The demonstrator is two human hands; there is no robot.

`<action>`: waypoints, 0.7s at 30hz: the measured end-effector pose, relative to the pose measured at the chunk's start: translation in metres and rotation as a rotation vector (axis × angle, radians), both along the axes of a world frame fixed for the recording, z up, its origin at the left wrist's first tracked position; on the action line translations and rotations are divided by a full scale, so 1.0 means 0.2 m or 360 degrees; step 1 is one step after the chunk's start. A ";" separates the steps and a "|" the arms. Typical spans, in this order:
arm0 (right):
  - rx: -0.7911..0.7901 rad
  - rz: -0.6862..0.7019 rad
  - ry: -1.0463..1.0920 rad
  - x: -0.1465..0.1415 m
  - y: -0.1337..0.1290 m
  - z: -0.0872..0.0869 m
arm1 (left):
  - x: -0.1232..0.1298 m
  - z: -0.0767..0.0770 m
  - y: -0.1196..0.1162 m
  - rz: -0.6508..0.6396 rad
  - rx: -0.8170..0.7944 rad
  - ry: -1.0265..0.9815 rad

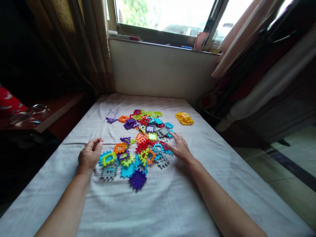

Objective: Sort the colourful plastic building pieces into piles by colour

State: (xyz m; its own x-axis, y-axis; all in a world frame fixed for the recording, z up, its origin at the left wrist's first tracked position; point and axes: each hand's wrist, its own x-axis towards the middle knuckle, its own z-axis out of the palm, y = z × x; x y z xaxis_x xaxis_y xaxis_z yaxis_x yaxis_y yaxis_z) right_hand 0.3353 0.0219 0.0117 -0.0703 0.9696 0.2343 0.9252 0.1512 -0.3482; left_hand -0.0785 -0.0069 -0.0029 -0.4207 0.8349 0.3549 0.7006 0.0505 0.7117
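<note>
My right hand (181, 147) spreads empty fingers at the right edge of the mixed interlocking-tile pile (144, 145); my left hand (89, 156) curls left of it, grip unclear. Yellow tiles (184, 118) lie right of it, apparently grouped by colour.

Dark purple square (138, 180): solid, toothed edges, lying flat, turned cornerwise. Left of this square: grey windowed tile (105, 172), flat. Beyond the square: multicoloured pile of toothed plastic tiles (143, 145), loosely overlapping, including squares and triangles, several with cut-out centres. Beyond the square, rightward: yellow heap (184, 118), apart from the pile.
</note>
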 end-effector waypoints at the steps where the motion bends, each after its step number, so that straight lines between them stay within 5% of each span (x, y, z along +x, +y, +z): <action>1: -0.0071 0.0097 -0.0014 -0.03 -0.08 0.01 | 0.01 0.02 0.00 -0.0033 -0.0047 -0.0009; 6: -0.0312 0.0393 -0.0137 -0.19 -0.35 0.08 | 0.05 0.10 -0.11 -0.0333 -0.0383 0.0440; 14: -0.0308 0.0265 -0.0109 -0.45 -0.40 0.10 | 0.39 0.09 -0.47 -0.0697 -0.0733 0.0845; 21: 0.0030 0.0001 0.0381 -0.50 -0.25 0.03 | 0.51 0.17 -0.24 -0.0446 -0.0664 0.0782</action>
